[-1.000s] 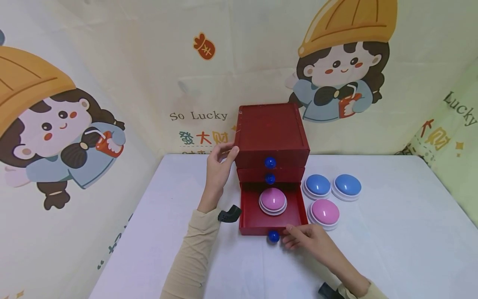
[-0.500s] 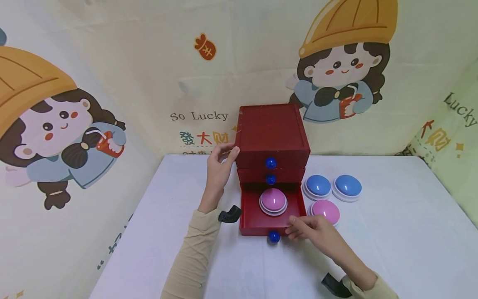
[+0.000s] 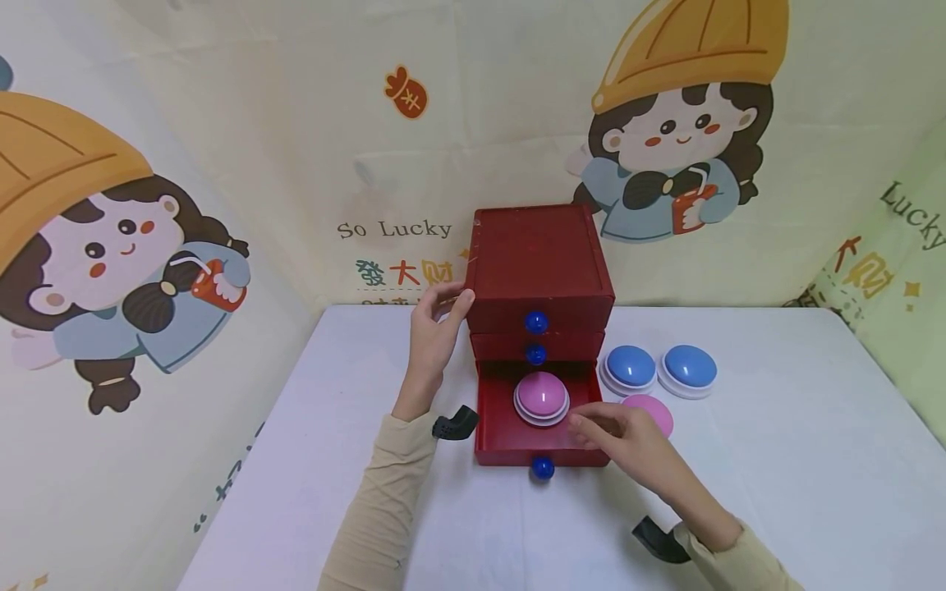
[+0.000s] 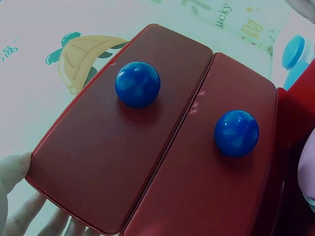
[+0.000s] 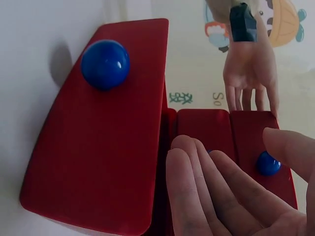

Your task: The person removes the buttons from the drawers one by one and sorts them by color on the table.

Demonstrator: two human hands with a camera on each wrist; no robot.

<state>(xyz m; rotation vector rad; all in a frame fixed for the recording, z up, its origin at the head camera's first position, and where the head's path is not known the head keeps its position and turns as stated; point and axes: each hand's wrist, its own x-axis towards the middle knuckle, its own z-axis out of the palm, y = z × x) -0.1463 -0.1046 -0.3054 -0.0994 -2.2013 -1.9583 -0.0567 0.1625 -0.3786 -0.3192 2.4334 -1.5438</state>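
Observation:
A small red chest of drawers (image 3: 539, 254) with blue round knobs stands at the table's back. Its bottom drawer (image 3: 502, 457) is pulled out, and a pink domed push button (image 3: 542, 394) on a white base sits inside. My left hand (image 3: 432, 336) rests against the chest's left side; in the left wrist view the thumb (image 4: 18, 169) touches the front edge. Over the drawer's right wall hovers my right hand (image 3: 636, 443), fingers loosely bent and holding nothing, fingertips close to the pink button. Behind this hand, another pink push button (image 3: 654, 410) is partly hidden.
Two blue push buttons (image 3: 631, 364) on white bases stand right of the chest. A white cloth (image 3: 798, 460) covers the table. Behind rises a cream backdrop (image 3: 296, 148) printed with cartoon figures and lettering.
My right hand has moved from the drawer's front edge up and inward over its right side, partly covering the outer pink push button. My left hand and the chest have stayed put.

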